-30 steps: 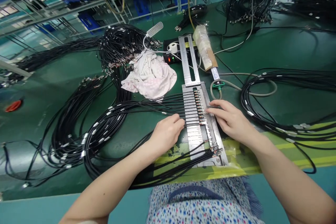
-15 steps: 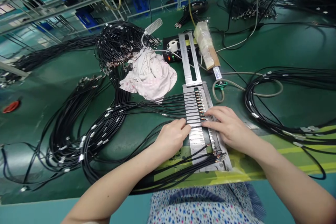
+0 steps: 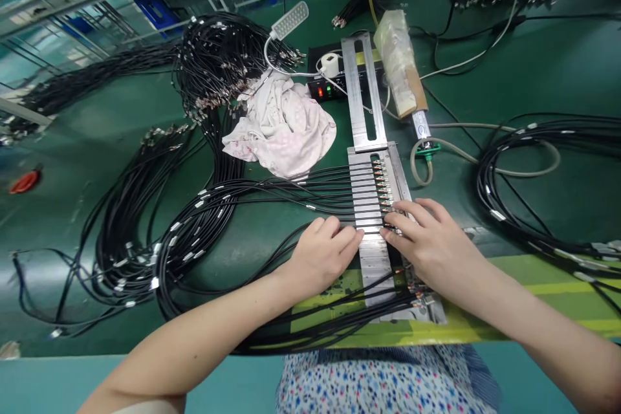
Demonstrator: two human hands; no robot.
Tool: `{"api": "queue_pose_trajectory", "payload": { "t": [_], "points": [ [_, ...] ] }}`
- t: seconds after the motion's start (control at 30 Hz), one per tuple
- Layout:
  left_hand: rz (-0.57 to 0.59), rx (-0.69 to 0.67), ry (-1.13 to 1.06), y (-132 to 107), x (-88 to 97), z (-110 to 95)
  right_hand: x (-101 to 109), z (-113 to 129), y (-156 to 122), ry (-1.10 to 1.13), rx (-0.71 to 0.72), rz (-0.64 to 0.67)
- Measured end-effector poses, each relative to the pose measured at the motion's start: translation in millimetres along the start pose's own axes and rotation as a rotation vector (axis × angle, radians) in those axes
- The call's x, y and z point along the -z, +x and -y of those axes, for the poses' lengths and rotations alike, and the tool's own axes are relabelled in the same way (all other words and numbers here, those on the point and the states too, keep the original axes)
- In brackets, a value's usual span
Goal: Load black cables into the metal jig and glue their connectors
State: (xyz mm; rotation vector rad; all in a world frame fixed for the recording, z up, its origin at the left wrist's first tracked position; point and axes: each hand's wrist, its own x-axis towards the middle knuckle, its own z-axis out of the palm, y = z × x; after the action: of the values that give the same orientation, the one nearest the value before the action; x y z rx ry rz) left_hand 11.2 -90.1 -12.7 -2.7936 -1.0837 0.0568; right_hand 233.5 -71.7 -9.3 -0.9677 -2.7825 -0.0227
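Steel, slotted and bright, the fixture plate (image 3: 376,265) lies by the middle of the counter's (image 3: 533,77) near edge, its long axis running from that edge toward the far one. Black cables (image 3: 310,191) cross it at right angles from the left side and end in a row of connector tips (image 3: 381,178) on the plate's right half.

The left hand (image 3: 320,259) sits at the plate's left rim, fingers curled over one cable. The right hand (image 3: 434,249) sits at the right rim, fingers stretched across the nearest tips. Whether either hand pinches anything is hidden beneath it.

A loose bundle (image 3: 339,320) crosses the plate's near end under both wrists. Toward the far edge lie a slotted bar (image 3: 359,97), a crumpled cloth (image 3: 286,129) to its left and a wrapped tool (image 3: 400,61) to its right. A cable coil (image 3: 490,187) lies well apart on the right.
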Motion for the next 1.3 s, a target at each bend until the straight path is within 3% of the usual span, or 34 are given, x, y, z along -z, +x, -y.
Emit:
{"api": "queue_pose_trajectory", "payload": {
  "t": [0.17, 0.3, 0.5, 0.57, 0.73, 0.87, 0.93, 1.07, 1.3],
  "points": [
    [0.024, 0.026, -0.027, -3.1, 4.5, -6.0, -5.1, -5.6, -1.6, 0.049, 0.006, -0.050],
    [-0.004, 0.113, -0.239, -16.7, 12.2, -23.1, -14.0, -21.3, -8.3, 0.243, -0.023, -0.158],
    [0.157, 0.143, -0.532, -28.6, 18.2, -41.8, -10.3, -30.0, -10.9, 0.341, -0.093, -0.253],
    [0.175, 0.187, -0.664, -24.9, 18.6, -37.5, -6.7, -28.9, -10.8, 0.347, -0.106, -0.259],
    [0.154, 0.454, -1.042, -9.9, 22.4, -11.0, -1.6, -28.8, -13.0, 0.351, -0.133, -0.255],
    [0.351, 0.429, -1.281, -3.4, 24.7, 0.0, -0.2, -30.1, -15.3, 0.343, -0.149, -0.251],
    [0.352, 0.390, -1.212, -1.1, 24.7, -0.4, 0.4, -30.1, -16.1, 0.327, -0.145, -0.242],
    [0.184, 0.373, -0.848, 4.9, 24.6, -2.8, 1.0, -29.4, -17.0, 0.306, -0.139, -0.220],
    [0.299, 0.381, -0.691, 16.4, 32.8, 6.2, 0.8, -28.7, -17.3, 0.287, -0.124, -0.185]
  ]
}}
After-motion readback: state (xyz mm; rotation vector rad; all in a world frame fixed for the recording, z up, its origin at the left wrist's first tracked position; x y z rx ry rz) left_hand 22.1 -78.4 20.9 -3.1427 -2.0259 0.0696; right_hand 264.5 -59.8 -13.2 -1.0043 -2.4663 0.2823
